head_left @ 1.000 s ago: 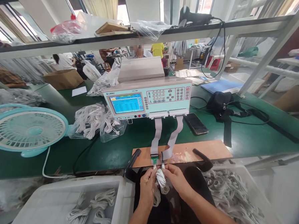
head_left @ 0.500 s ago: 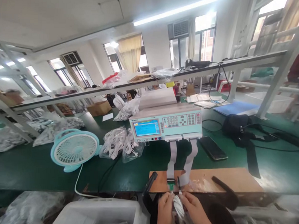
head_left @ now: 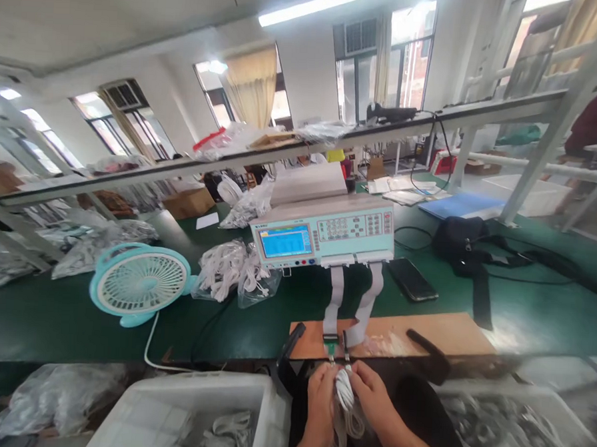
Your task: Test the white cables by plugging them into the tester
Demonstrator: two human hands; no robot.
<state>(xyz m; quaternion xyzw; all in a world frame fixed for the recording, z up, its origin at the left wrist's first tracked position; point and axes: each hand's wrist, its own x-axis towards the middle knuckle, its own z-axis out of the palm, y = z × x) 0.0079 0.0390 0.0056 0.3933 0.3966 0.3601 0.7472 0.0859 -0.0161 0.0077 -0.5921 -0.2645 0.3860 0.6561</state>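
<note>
Low in the frame, just right of centre, the left hand and the right hand close around a coiled white cable, one on each side, fingers curled and pinching its upper end; the coil hangs between the palms and loops down below them. The cable's top sits right under two small connectors at the near edge of a brown board, though whether the plugs are seated in them is too small to tell. Two grey ribbon cables rise from those connectors to a pale green tester in the middle of the frame, its blue screen lit. A black phone lies just right of the tester on the green table, with a black bag further right. Left of the tester lie bagged white cables, and further left stands a turquoise fan. In the lower left a white bin holds more coiled cables, and a second bin at lower right is blurred.
</note>
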